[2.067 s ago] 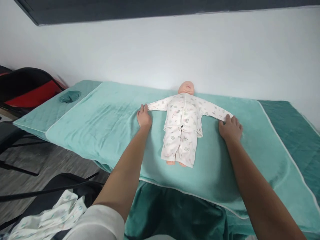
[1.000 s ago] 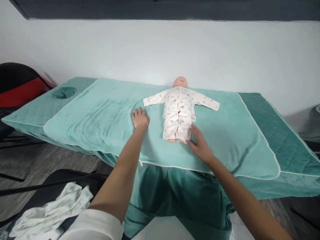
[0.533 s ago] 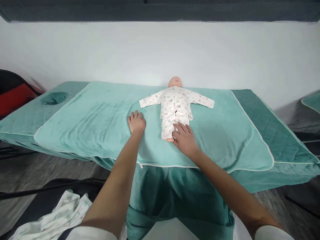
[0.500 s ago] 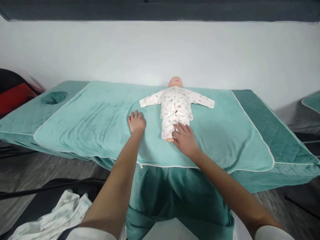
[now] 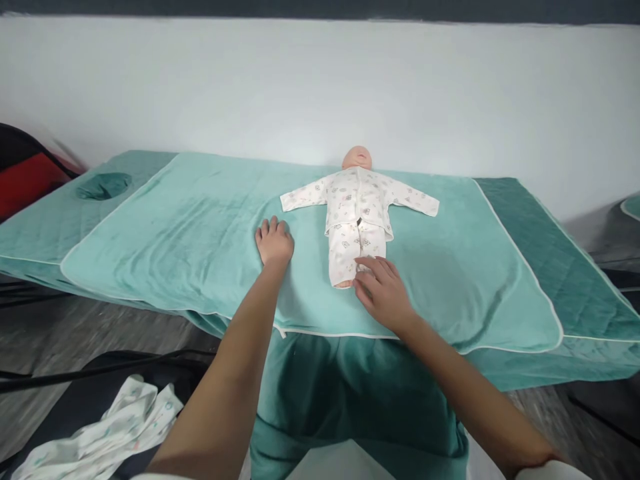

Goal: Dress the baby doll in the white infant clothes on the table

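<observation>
Head view: doll (image 5: 357,197) lies on back on blanket (image 5: 200,220), head close to wall (image 5: 320,93) at bed's (image 5: 560,253) far edge. Blanket spreads wide past both sleeves (image 5: 306,195); its near edge runs well below feet. Left hand (image 5: 274,241) flat on blanket, released. Right hand (image 5: 383,290) over trousers (image 5: 343,250), hiding one leg end; whether grip pinches cloth, cannot tell. Chair (image 5: 30,177) cut off, left.
</observation>
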Tool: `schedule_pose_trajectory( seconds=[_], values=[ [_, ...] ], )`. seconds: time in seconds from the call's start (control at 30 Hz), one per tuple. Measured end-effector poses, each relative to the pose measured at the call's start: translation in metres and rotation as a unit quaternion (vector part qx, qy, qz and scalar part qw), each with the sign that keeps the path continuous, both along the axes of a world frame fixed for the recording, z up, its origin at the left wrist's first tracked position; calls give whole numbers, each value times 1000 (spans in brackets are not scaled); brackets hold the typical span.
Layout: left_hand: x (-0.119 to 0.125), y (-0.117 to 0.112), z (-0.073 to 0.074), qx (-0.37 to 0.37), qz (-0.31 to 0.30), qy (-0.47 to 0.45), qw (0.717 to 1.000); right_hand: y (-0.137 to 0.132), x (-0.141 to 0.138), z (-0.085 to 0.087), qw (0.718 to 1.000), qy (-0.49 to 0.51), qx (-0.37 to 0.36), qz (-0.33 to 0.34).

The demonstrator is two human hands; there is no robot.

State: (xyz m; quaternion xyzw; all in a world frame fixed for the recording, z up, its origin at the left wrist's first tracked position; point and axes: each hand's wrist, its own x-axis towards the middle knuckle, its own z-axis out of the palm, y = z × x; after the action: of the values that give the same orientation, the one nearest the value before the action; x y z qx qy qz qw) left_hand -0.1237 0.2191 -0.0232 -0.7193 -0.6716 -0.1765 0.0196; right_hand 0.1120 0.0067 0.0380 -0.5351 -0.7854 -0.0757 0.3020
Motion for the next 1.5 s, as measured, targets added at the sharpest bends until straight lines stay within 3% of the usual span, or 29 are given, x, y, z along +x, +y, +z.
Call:
schedule_pose_trajectory(
  seconds=[0.23, 0.37, 0.47, 0.63, 0.77, 1.07, 1.27, 1.5],
  values=[
    [0, 1, -1, 5, 7, 7, 1000, -9, 41, -20, 983, 155, -85, -51],
    [0, 1, -1, 12, -2, -1, 1000, -8, 50, -19, 973, 146, -179, -22],
    [-1, 1, -1, 7, 0, -2, 1000, -7, 45, -14, 973, 121, -197, -23],
    [-1, 1, -1, 2, 5, -1, 1000, -14, 38, -2, 977, 175, -120, 13],
    [-1, 2, -3, 10, 7, -4, 1000, -19, 42, -3, 975, 203, -86, 17],
    [-1, 3, -5, 16, 5, -1, 1000, -18, 40, -24, 986, 150, -75, -1],
    [-1, 3, -5, 13, 2, -11, 1000, -9, 27, -23, 998, 56, -23, -25],
    [-1, 2, -4, 16, 1, -9, 1000, 1, 14, -18, 999, -9, -20, -26]
  ],
)
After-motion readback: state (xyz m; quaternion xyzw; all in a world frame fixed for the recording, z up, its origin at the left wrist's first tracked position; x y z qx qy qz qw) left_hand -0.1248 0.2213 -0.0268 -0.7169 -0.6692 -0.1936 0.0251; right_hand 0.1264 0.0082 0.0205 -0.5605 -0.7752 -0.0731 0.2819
